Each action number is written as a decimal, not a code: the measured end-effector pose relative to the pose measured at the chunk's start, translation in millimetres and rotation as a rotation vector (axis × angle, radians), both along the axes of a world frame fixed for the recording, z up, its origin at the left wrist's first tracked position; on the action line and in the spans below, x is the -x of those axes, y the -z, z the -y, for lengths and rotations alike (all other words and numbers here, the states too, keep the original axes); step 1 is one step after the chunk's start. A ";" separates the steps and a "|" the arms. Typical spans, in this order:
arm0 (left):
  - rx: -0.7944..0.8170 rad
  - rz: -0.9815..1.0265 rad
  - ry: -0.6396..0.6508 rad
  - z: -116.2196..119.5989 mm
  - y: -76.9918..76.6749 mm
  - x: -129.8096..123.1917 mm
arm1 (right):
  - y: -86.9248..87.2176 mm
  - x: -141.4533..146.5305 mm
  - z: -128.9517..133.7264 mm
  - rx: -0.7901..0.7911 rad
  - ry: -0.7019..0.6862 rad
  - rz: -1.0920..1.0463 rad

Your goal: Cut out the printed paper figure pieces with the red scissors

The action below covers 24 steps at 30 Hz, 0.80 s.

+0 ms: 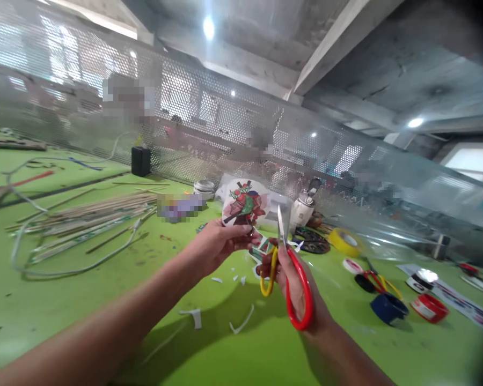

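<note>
My left hand (225,241) pinches the lower edge of a paper cutout (245,203) printed with a red and green figure on a white ground. In my right hand (293,284) is a pair of scissors (300,300) with one red and one yellow handle loop. Their blades point up and look nearly together, just right of the cutout and apart from it. Another printed cutout (261,249) shows partly behind my right fingers. White paper scraps (195,317) lie on the green table (177,354) beneath my hands.
Thin wooden sticks (100,214) and a looped pale cable (84,272) spread across the left. A black box (140,161) stands by the perforated metal screen (209,118). On the right are yellow tape (344,242), a blue roll (388,308), a red roll (429,307) and other scissors (376,279).
</note>
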State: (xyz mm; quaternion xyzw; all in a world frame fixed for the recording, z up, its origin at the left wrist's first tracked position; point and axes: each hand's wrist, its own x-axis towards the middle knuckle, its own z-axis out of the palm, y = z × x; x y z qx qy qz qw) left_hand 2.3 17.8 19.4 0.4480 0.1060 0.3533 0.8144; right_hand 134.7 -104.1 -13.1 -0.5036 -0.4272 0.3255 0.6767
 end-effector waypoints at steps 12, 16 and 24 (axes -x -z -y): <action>0.024 -0.056 -0.112 3.3 -0.1 8.2 | -27.6 -36.8 20.3 0.096 -0.305 0.624; -0.002 -0.089 -0.116 11.6 15.4 6.7 | -22.1 -48.8 28.8 0.225 -0.351 0.845; -0.023 -0.073 -0.106 18.0 23.9 15.2 | 7.0 -55.8 34.7 0.154 -0.295 0.745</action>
